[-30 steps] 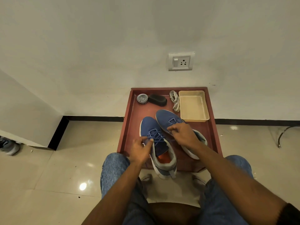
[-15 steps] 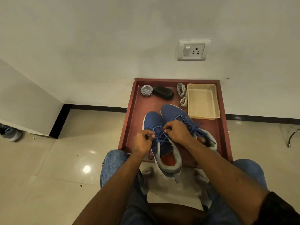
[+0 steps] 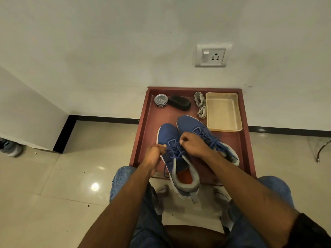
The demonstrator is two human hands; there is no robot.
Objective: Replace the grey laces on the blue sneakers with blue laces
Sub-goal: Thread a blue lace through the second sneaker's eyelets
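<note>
Both grips since closed in, pinching blue laces (image 3: 174, 153) on near sneaker (image 3: 172, 140); grey laces (image 3: 200, 104) off, tying remains.

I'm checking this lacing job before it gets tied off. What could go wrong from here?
The near sneaker has its heel hanging past the red tray edge, so a hard pull by the left hand and right hand on the blue lace might drag it off. A lace end dangles loose, so the ends could finish uneven.
</note>
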